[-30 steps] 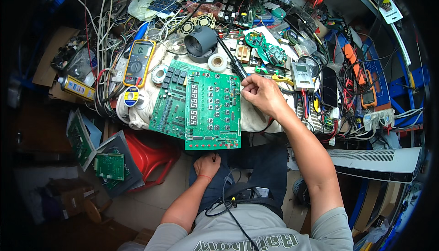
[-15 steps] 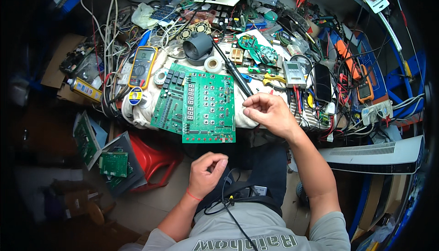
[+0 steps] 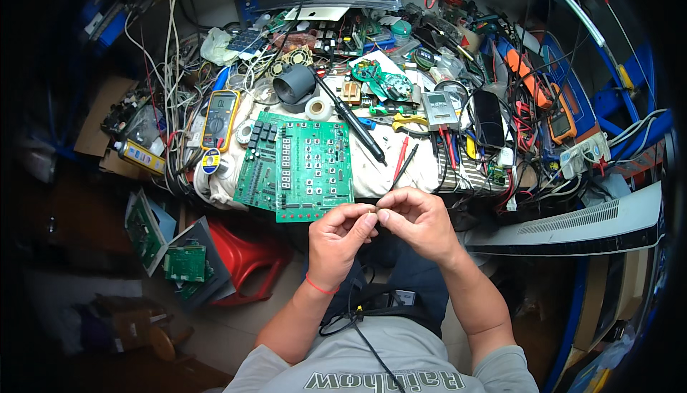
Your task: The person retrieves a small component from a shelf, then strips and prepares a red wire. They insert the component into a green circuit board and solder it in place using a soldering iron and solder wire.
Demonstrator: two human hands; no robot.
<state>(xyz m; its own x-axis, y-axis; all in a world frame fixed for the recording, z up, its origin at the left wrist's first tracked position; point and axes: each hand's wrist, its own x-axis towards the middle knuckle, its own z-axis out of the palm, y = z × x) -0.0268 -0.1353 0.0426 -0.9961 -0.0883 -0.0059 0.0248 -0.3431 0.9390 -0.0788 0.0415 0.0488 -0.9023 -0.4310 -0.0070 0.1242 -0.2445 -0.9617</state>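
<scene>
My left hand (image 3: 335, 241) and my right hand (image 3: 421, 227) meet in front of the bench edge, thumbs and forefingers pinched tip to tip. Something tiny seems to sit between the fingertips, too small to name. Just beyond my left hand, a green circuit board (image 3: 330, 184) with a digit display and rows of push buttons overhangs the bench edge. It partly covers a second green board (image 3: 259, 163). Past my right hand lie a red test probe (image 3: 401, 158) and a black test probe (image 3: 407, 164). A black pen-shaped tool (image 3: 358, 132) slants beside the boards.
A yellow multimeter (image 3: 219, 123) stands left of the boards, near a solder reel (image 3: 210, 160). Behind them are a tape roll (image 3: 318, 109) and a grey cylinder (image 3: 293, 84). Yellow-handled pliers (image 3: 409, 119) and a small grey tester (image 3: 439, 109) lie right. A red stool (image 3: 247, 264) stands below.
My right hand has drawn back from the bench, toward me and slightly left. My left hand has risen to meet it, and their fingertips now touch. The view has shifted slightly.
</scene>
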